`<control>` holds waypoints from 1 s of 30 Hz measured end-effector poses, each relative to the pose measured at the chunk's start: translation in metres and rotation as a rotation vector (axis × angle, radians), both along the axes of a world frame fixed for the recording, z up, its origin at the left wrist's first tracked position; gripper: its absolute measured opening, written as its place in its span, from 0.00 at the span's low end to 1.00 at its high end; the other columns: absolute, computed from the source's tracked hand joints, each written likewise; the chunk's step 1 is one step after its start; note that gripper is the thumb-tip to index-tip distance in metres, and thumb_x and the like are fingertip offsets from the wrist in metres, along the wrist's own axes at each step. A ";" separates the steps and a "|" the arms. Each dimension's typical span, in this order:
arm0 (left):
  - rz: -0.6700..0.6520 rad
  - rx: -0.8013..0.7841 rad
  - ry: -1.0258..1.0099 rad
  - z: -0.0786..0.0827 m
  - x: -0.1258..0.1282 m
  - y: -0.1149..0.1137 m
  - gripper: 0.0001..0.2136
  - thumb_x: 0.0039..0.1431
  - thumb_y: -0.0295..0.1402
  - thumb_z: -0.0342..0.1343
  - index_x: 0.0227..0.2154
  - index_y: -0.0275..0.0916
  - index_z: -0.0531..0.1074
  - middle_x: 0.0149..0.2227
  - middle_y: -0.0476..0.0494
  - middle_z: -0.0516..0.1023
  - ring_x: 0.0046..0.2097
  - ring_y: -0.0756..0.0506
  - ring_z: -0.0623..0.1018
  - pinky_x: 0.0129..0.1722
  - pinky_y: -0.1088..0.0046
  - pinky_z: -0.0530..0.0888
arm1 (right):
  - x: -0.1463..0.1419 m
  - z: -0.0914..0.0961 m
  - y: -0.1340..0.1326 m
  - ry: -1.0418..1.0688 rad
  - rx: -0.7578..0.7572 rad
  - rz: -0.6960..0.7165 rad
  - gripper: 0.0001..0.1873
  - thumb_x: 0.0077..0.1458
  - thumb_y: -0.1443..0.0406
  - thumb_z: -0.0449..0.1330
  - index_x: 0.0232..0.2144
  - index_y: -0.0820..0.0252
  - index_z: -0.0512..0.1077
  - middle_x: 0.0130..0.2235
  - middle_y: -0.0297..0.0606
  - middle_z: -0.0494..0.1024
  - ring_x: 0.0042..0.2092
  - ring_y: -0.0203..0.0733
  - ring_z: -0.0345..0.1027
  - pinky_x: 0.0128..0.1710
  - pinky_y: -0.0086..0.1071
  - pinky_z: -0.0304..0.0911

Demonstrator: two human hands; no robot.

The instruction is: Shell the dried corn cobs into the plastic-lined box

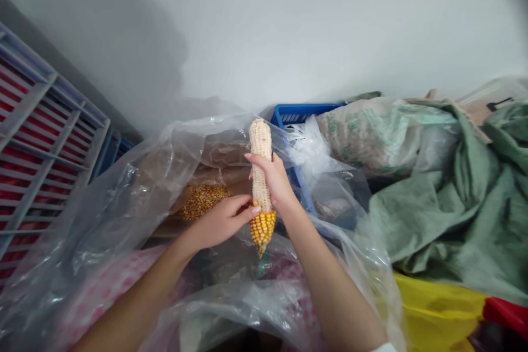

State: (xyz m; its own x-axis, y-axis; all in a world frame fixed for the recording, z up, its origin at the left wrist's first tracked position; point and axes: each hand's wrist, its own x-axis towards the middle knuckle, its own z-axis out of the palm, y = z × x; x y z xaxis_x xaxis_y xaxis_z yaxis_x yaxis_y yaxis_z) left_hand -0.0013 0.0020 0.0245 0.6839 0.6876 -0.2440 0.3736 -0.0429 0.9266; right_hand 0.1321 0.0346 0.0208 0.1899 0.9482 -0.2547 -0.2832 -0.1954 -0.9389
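Observation:
A corn cob [261,146] stands almost upright in the middle of the view. Most of it is stripped bare and pale; a band of yellow kernels [262,227] is left at its lower tip. My right hand [275,180] is wrapped round the bare middle of the cob. My left hand [221,221] grips the lower end, its thumb pressed on the yellow kernels. Behind and below the hands lies a heap of loose kernels [203,199] inside a box lined with clear plastic sheet [124,198].
A blue plastic basket [297,113] stands behind the cob. Green woven sacks [445,203] are piled at the right, with a yellow bag [437,311] and a red object [506,313] below them. A grey and red crate [37,137] stands at the left against the white wall.

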 end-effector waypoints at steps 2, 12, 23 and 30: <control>0.041 -0.019 0.011 0.000 0.002 -0.002 0.15 0.58 0.42 0.44 0.37 0.38 0.70 0.38 0.46 0.76 0.40 0.45 0.73 0.40 0.72 0.68 | 0.000 -0.002 0.001 -0.012 0.007 -0.012 0.15 0.37 0.59 0.63 0.27 0.60 0.64 0.16 0.26 0.65 0.17 0.31 0.58 0.15 0.24 0.54; 0.184 -0.014 -0.061 -0.009 0.010 -0.007 0.18 0.60 0.42 0.40 0.40 0.37 0.71 0.42 0.45 0.75 0.41 0.45 0.72 0.46 0.70 0.65 | 0.001 -0.010 0.008 -0.012 -0.021 -0.087 0.16 0.37 0.59 0.63 0.28 0.60 0.65 0.16 0.26 0.64 0.16 0.31 0.58 0.14 0.24 0.54; 0.482 -0.394 -0.166 -0.022 0.012 0.003 0.21 0.56 0.46 0.44 0.39 0.33 0.71 0.34 0.42 0.77 0.34 0.44 0.74 0.36 0.68 0.70 | -0.007 -0.010 0.007 -0.018 0.024 -0.094 0.14 0.38 0.60 0.62 0.27 0.59 0.65 0.17 0.26 0.65 0.17 0.32 0.59 0.16 0.25 0.54; 0.345 -0.074 -0.079 -0.013 0.005 0.002 0.20 0.56 0.47 0.44 0.35 0.37 0.72 0.32 0.45 0.76 0.38 0.44 0.72 0.40 0.71 0.66 | -0.004 -0.004 0.007 0.028 0.019 -0.124 0.14 0.38 0.61 0.63 0.27 0.59 0.64 0.17 0.25 0.65 0.17 0.31 0.58 0.15 0.25 0.55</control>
State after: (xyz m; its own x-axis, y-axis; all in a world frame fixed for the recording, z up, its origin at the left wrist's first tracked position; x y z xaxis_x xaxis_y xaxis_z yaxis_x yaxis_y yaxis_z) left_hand 0.0039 0.0038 0.0116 0.4334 0.8638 -0.2571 0.2811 0.1414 0.9492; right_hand 0.1277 0.0415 0.0171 0.2992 0.9226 -0.2434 -0.3306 -0.1391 -0.9335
